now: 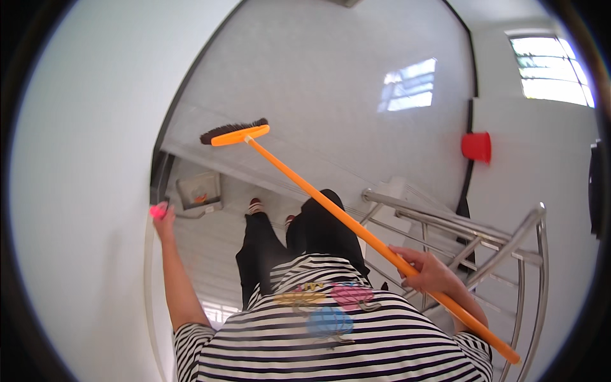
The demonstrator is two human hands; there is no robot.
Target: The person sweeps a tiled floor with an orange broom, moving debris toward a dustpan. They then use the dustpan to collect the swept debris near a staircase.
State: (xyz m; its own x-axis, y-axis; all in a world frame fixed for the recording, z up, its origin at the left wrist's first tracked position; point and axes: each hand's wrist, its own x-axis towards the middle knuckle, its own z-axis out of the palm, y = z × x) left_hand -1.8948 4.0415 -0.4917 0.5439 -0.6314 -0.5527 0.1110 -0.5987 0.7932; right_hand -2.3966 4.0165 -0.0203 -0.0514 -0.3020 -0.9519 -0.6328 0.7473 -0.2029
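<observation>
My right hand (423, 270) is closed round the orange handle of a broom (318, 197), which slants up from the lower right. Its dark-bristled head is raised toward the upper left, in front of the far wall or floor. Out to the left, beside the white wall, my left hand (163, 221) is closed on a small bright pink thing (158, 211) with a dark part; its kind is unclear. Near that hand, a grey dustpan-like scoop (198, 193) with something orange in it sits low by the floor.
A stainless steel railing (445, 216) stands close on my right. Farther off is a red bucket (477, 147) beside the dark skirting. The white wall (95, 159) rises along my left. A barred window (551, 69) shines at the upper right, its reflection on the glossy floor (318, 70).
</observation>
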